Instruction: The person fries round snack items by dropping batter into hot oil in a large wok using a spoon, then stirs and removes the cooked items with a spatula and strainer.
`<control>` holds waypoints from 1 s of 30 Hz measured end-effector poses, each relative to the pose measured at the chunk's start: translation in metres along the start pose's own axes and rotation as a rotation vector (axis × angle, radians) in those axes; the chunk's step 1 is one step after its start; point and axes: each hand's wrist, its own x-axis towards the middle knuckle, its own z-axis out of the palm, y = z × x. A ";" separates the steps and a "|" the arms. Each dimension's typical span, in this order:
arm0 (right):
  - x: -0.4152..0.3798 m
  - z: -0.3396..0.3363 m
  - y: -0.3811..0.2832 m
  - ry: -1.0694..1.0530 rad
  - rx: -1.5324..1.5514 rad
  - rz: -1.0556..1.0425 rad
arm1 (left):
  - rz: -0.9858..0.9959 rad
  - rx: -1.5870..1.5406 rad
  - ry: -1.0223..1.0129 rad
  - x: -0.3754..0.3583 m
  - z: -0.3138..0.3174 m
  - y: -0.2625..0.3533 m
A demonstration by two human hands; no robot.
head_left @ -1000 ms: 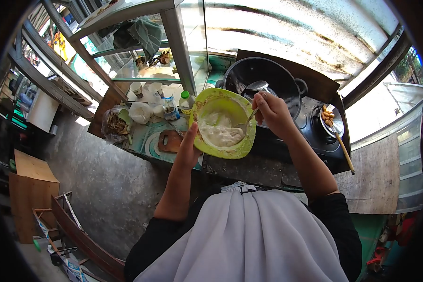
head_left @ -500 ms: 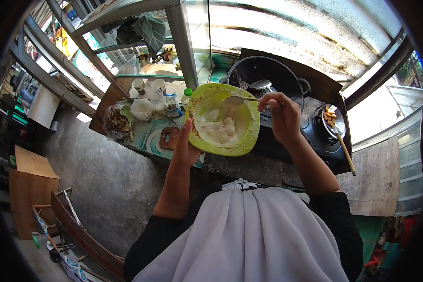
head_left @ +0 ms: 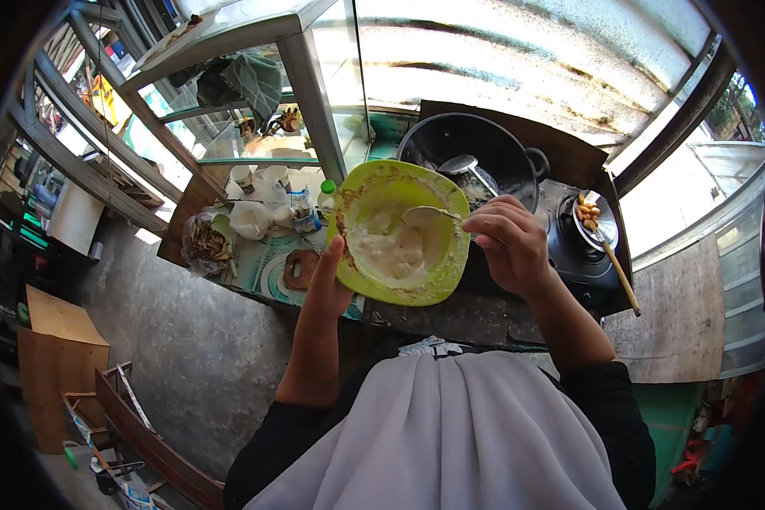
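Note:
A lime-green bowl (head_left: 456, 246) with a smeared rim is in front of me, tilted toward me. Gripping its left side is my left hand (head_left: 327, 285), the thumb on the rim and the other fingers hidden underneath. Thick whitish batter (head_left: 391, 253) with lumps in it lies inside the bowl. My right hand (head_left: 512, 242) pinches the handle of a metal spoon (head_left: 425, 216), whose head is inside the bowl near the batter. Behind the bowl stands a big black wok (head_left: 429, 136) with a metal ladle (head_left: 461, 164) resting in it.
On the stove at right, a strainer (head_left: 599, 242) with a wooden handle holds fried pieces. Left on the counter are a cutting board (head_left: 300, 269), cups, plastic bags and a green-capped bottle (head_left: 326, 192). A glass cabinet (head_left: 310, 102) rises behind them. A wooden bench (head_left: 144, 425) stands at lower left.
The bowl and both hands sit slightly lower in view. My right hand has moved down and turned with the spoon. More of the wok and its ladle shows.

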 end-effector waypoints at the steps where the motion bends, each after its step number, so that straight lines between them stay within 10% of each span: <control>1: -0.002 0.000 0.000 -0.030 -0.023 -0.024 | 0.002 0.064 -0.008 0.000 0.000 -0.001; 10: -0.015 0.002 0.003 0.196 0.110 -0.025 | -0.057 0.012 -0.008 -0.006 0.020 0.010; 30: -0.015 0.005 -0.011 -0.036 -0.062 0.103 | -0.047 0.088 -0.027 -0.020 0.009 0.009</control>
